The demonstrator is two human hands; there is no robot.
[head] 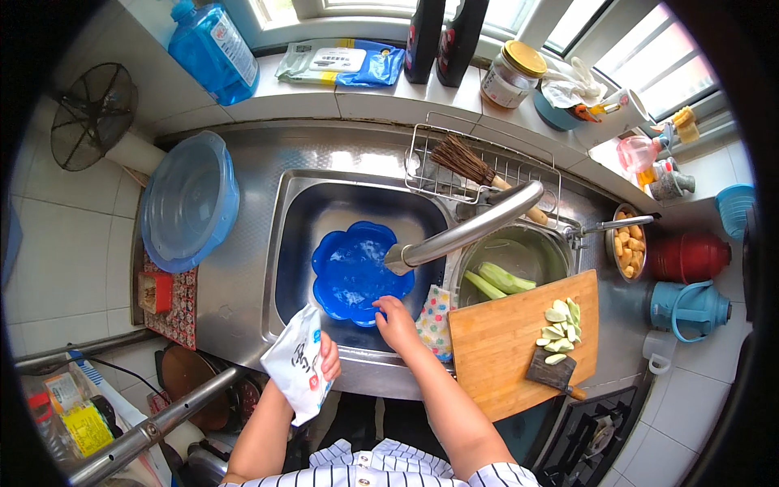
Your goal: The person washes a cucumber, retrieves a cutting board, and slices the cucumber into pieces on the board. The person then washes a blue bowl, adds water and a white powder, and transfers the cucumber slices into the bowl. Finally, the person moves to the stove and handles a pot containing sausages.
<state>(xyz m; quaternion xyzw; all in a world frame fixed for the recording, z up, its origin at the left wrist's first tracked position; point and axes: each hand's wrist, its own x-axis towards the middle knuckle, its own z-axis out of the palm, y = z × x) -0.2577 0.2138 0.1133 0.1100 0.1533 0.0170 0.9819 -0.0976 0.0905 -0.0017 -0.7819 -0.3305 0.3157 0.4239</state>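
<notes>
My left hand (330, 358) is closed around a white plastic packet (291, 371) bearing printing, held in front of the sink's near left edge. Over the near rim of a blue scalloped plastic basin (322, 255) is my right hand (394, 319), empty, its fingers pointing left and the thumb apart; whether it touches the rim is unclear. Water lies in the basin, which sits in a stainless steel sink (298, 213). The curved steel faucet (468, 234) reaches over the basin's right side. The packet's contents are hidden.
A wooden cutting board (487, 347) bears pale green vegetable slices (557, 332) and a cleaver (551, 368). It overlaps a round steel basin (465, 268) with peeled green vegetable pieces (502, 280). Behind stands a wire rack (420, 176) with a brush (465, 161). A large blue basin (188, 201) stands left.
</notes>
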